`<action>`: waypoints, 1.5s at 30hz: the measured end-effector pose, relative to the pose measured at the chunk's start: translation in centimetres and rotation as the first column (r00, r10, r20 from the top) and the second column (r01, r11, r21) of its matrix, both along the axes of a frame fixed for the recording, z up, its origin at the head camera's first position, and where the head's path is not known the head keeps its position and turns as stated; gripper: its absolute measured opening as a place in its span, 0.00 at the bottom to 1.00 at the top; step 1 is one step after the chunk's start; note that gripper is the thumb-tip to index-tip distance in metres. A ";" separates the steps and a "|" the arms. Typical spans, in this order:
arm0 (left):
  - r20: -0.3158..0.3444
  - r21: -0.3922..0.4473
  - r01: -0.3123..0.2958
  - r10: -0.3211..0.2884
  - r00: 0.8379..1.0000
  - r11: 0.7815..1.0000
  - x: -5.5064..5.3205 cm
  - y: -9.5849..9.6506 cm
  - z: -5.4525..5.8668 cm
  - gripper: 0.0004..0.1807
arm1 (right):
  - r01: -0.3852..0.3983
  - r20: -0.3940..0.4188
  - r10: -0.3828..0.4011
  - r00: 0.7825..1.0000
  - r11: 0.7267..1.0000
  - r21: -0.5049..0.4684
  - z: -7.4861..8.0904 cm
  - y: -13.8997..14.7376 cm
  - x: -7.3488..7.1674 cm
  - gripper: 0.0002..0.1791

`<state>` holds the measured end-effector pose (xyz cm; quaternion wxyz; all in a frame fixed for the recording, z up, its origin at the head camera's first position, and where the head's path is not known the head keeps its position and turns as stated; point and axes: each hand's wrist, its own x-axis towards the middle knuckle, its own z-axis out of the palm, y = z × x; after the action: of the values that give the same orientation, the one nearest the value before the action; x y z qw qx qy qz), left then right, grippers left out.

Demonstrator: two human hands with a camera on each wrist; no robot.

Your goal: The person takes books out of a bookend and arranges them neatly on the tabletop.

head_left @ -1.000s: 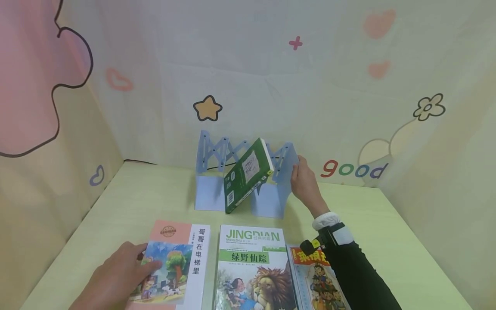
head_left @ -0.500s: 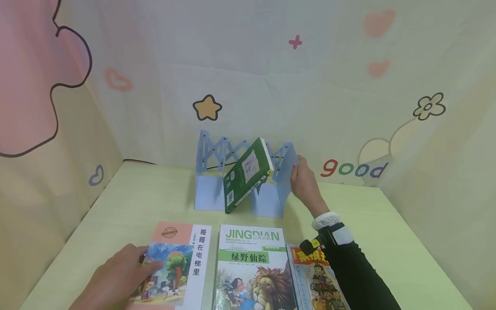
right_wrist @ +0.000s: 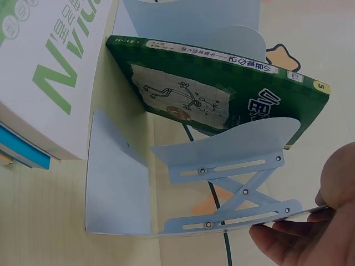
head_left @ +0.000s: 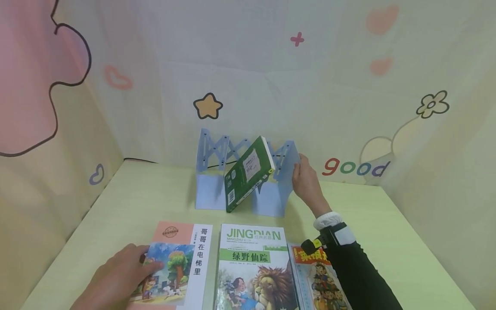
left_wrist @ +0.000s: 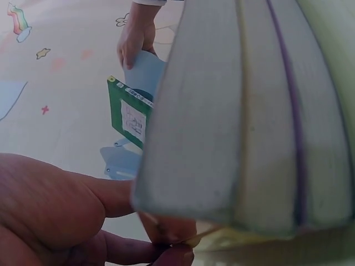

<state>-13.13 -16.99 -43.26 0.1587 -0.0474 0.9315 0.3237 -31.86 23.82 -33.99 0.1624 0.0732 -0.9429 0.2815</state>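
My left hand grips the left side of a pink-and-white picture-cover book, thumb on the cover. In the left wrist view, layered page edges of a stack fill the right, with fingers at the lower corner. My right hand pinches the right end plate of a light-blue expanding bookend, as the right wrist view shows beside its scissor bars. A green book leans tilted inside the bookend, its top toward the right.
A white-and-green book with a lion cover lies front centre. Beside it a red-and-blue comic-style book is partly covered by the right forearm. Printed fabric walls stand behind and beside the pale table.
The camera view has shifted slightly. Both hands stay in place, and the green book and bookend look the same.
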 end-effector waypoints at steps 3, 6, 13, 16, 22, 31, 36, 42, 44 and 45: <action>0.002 -0.005 0.001 -0.001 1.000 1.000 0.1 0.0 0.1 0.47 | -0.006 0.001 0.006 1.000 1.000 -0.005 0.1 0.0 -0.1 0.26; 0.013 0.011 -0.010 0.010 1.000 1.000 0.2 0.1 0.2 0.46 | -0.010 0.013 0.010 1.000 1.000 -0.008 0.2 0.1 -0.1 0.26; 0.000 0.086 -0.031 0.031 1.000 0.996 0.5 0.1 0.0 0.45 | -0.024 0.049 0.025 0.998 0.999 -0.030 0.6 0.1 0.0 0.27; -0.009 0.091 -0.028 0.029 1.000 0.995 0.5 0.1 0.0 0.45 | -0.033 0.056 0.035 0.998 0.999 -0.043 0.7 0.2 0.1 0.27; 0.021 0.118 -0.044 0.042 0.999 0.992 0.5 0.2 0.0 0.45 | -0.033 0.073 0.038 0.997 0.997 -0.070 0.6 0.3 0.2 0.27; 0.017 0.106 -0.043 0.041 0.999 0.993 0.4 0.3 0.1 0.45 | -0.032 0.063 0.036 0.997 0.997 -0.067 0.7 0.4 0.5 0.27; 0.019 0.096 -0.040 0.039 0.999 0.995 0.3 0.3 0.0 0.46 | -0.031 0.069 0.036 0.997 0.997 -0.076 0.7 0.4 0.5 0.27; 0.026 0.029 -0.013 0.013 1.000 1.000 0.2 0.1 0.1 0.48 | -0.033 0.070 0.039 0.997 0.996 -0.083 0.6 0.4 0.4 0.27; 0.028 0.010 -0.004 0.004 1.000 1.000 0.2 0.0 0.2 0.47 | -0.036 0.072 0.041 0.997 0.996 -0.082 0.6 0.5 0.3 0.27; 0.031 0.006 -0.003 0.003 1.000 1.000 0.1 0.0 0.2 0.46 | -0.036 0.072 0.042 0.997 0.996 -0.082 0.6 0.5 0.3 0.27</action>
<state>-12.99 -16.96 -43.04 0.1726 -0.0532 0.9280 0.3258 -31.57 24.27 -33.36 0.1250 0.0745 -0.9344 0.3250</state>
